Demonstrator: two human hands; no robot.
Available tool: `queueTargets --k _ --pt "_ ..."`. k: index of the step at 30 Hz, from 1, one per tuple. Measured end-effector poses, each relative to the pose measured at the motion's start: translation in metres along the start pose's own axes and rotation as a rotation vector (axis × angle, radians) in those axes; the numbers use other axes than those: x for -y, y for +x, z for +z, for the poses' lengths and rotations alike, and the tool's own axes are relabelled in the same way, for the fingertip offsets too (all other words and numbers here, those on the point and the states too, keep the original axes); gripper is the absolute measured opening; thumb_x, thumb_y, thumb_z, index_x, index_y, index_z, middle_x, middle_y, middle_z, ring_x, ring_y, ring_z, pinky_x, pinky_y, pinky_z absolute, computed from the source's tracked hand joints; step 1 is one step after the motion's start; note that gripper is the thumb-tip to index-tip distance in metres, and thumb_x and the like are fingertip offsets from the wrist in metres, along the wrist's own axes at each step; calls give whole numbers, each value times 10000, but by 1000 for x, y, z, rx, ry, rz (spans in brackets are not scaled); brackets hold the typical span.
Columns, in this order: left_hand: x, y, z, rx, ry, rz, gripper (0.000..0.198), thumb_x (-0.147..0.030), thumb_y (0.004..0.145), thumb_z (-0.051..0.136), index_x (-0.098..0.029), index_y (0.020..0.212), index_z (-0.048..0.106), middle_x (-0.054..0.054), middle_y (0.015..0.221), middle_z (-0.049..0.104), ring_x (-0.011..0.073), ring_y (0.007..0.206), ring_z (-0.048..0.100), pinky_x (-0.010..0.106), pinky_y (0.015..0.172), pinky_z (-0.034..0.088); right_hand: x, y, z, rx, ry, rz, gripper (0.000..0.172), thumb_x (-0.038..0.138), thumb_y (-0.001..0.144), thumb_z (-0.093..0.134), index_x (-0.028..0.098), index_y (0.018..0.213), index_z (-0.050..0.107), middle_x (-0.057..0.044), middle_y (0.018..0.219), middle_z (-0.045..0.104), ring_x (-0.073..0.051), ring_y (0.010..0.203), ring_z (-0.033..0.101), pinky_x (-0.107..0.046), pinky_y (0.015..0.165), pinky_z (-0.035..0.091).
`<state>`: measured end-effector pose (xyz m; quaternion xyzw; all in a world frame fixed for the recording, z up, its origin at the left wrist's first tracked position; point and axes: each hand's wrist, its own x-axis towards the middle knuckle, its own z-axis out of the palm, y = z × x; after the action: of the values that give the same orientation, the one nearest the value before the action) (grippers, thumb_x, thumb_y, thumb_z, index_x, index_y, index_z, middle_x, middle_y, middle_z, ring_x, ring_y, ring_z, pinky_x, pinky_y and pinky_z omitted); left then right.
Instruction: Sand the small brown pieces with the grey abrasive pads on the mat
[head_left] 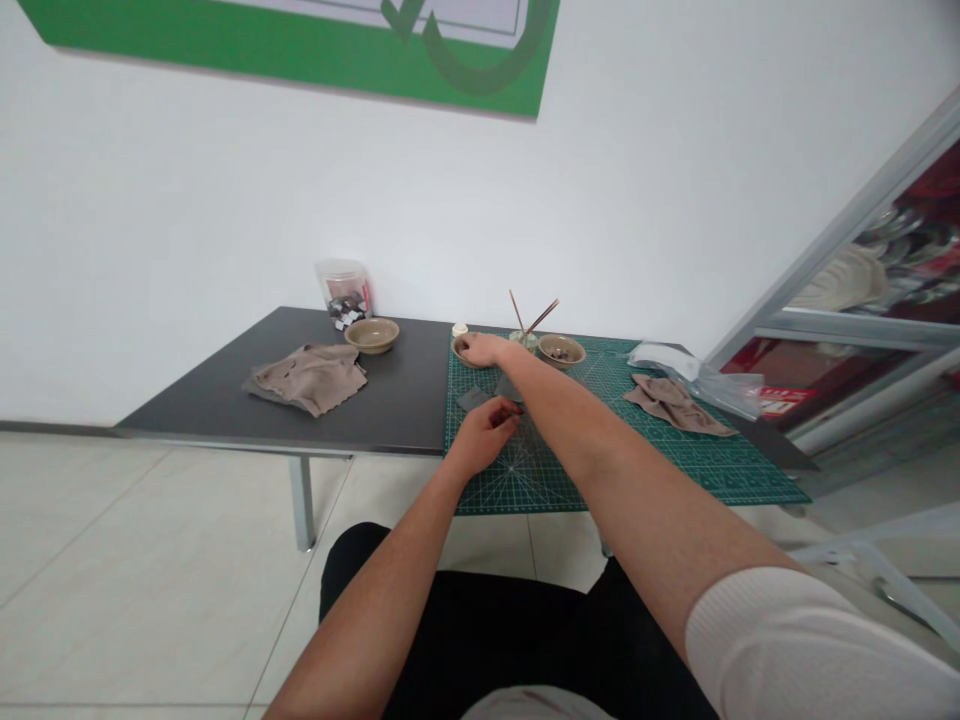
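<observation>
A dark green cutting mat with a pale printed grid (pixel 675 470) covered much of the right part of the black rectangular table (pixel 405 400), and the work lay near the mat's left edge. The person's right hand (pixel 482 349) was stretched to the mat's far left corner, its fingers bent down into a shallow round tan bowl (pixel 465 358). The fingertips were hidden, so I could not tell how wide the grip stood or whether it had hold of anything.

The left hand (pixel 486 435) was low over the mat's left part, thumb and fingers curled close together; whether something was pinched between them I could not tell. Just beyond it on the mat lay thin flat grey pieces (pixel 472 400), one near the left edge and another between the two hands.

Along the mat's far edge stood a small clear jar with thin brown sticks (pixel 523 341) and a second round tan bowl holding small brown bits (pixel 561 350). A crumpled brown cloth (pixel 679 405) lay on the mat's right part. Left of the mat were a wrinkled taupe cloth (pixel 311 380) and a clear plastic tub (pixel 346 290).
</observation>
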<state>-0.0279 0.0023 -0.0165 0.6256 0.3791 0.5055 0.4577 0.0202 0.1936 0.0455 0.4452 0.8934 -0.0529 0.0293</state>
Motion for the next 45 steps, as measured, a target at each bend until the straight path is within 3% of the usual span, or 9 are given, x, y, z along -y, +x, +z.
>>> queueTargets --k 10,17,23,27,36,45 --pt "1 0 -1 0 -4 5 106 -265 825 571 -169 860 600 -21 725 581 106 656 518 228 623 402 0 3 1 -35 -1 -62 392 358 959 393 243 1223 660 -70 1324 647 -247 1182 615 -322 978 455" --pt "-6 -1 -2 8 -33 11 74 -237 809 565 -169 827 588 -25 698 560 105 645 496 229 624 387 2 8 3 -89 -22 73 466 383 964 390 83 1221 637 -227 1235 662 -313 1110 650 -378 949 477" --pt "-8 0 -2 9 -19 -3 86 -247 805 573 -165 823 589 -27 690 550 105 634 484 232 617 381 2 4 5 -181 3 134 442 398 941 462 75 1194 626 -236 1226 656 -296 1125 638 -336 939 478" --pt "-11 -1 -3 2 22 -11 85 -236 813 564 -163 836 600 -31 692 560 102 635 486 226 619 379 1 -2 5 -265 69 178 476 436 888 543 115 1235 591 -190 1189 681 -275 1096 647 -321 909 491" --pt "-9 -2 -3 4 56 -6 118 -152 793 551 -157 871 639 -15 739 604 112 671 531 230 648 411 2 6 3 -77 9 87 455 414 935 406 193 1243 659 -138 1287 659 -298 1156 630 -356 935 486" --pt "-9 -2 -4 2 70 -26 123 -153 794 540 -156 873 635 -15 726 603 110 658 533 231 637 407 2 9 4 -60 -6 96 503 421 944 377 136 1238 669 -189 1291 647 -340 1152 632 -405 942 490"
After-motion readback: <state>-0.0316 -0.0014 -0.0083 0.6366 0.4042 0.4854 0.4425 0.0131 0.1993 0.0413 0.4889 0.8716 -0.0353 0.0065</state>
